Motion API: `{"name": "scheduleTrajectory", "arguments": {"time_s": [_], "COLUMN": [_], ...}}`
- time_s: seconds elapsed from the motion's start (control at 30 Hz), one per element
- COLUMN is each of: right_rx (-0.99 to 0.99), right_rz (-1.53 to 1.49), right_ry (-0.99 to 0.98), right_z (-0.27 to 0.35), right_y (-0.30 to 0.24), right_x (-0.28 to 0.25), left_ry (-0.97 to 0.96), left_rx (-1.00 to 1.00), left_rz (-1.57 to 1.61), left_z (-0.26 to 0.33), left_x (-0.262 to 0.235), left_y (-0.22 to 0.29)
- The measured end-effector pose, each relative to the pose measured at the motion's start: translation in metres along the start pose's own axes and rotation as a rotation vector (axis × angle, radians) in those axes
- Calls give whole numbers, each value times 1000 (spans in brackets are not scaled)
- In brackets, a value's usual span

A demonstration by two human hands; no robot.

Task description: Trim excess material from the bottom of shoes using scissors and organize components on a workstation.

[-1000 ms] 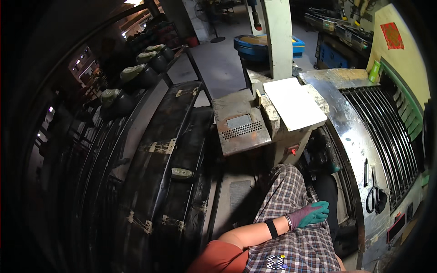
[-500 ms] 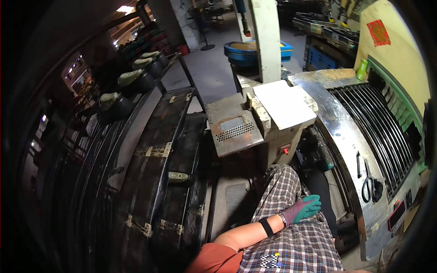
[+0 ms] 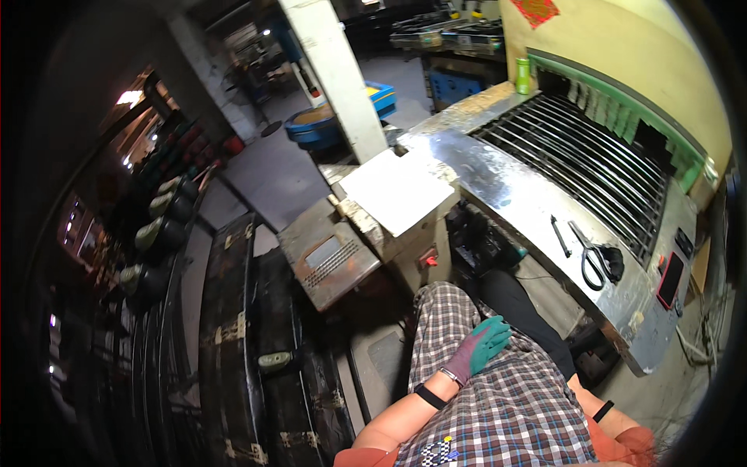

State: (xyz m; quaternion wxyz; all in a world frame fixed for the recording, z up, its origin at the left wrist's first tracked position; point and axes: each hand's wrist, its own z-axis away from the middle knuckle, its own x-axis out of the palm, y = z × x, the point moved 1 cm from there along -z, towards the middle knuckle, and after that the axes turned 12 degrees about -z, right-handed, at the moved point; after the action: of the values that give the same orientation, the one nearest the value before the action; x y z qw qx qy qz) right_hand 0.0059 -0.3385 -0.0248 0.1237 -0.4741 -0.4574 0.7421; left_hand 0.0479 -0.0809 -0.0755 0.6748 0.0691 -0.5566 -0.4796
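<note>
My left hand (image 3: 477,349), in a purple and green glove, lies flat on the plaid apron (image 3: 513,405) over my lap. Its fingers are stretched out and hold nothing. Of my right arm, only the forearm (image 3: 615,420) with a black band shows at the lower right; the hand is hidden beside my thigh. Nearest on the right is a metal worktop with rollers (image 3: 490,175), bearing black-handled scissors (image 3: 593,270), a slim dark tool (image 3: 560,236) and a red-edged phone (image 3: 670,280).
Ahead stands a machine stand topped by a white board (image 3: 397,191), with a perforated metal plate (image 3: 331,257) beside it. Long black conveyor rails (image 3: 226,342) run along the left, carrying a shoe sole (image 3: 275,359). A green can (image 3: 522,76) stands beyond the rollers.
My view has turned to the right, so the worktop sits further in and my right forearm has come into sight. My left hand still rests on my lap.
</note>
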Motion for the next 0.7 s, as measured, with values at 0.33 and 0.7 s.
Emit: {"name": "scheduleTrajectory", "arguments": {"time_s": [0.33,0.7], "right_rx": [-323,-176], "right_rz": [4,449], "right_ry": [114,-154], "right_z": [-51,56], "right_y": [-27,40], "right_x": [-6,-52], "left_ry": [-73,88], "left_rx": [14,-36], "left_rz": [51,-7], "left_z": [-8,-12], "left_x": [-6,-3], "left_y": [-8,-7]}}
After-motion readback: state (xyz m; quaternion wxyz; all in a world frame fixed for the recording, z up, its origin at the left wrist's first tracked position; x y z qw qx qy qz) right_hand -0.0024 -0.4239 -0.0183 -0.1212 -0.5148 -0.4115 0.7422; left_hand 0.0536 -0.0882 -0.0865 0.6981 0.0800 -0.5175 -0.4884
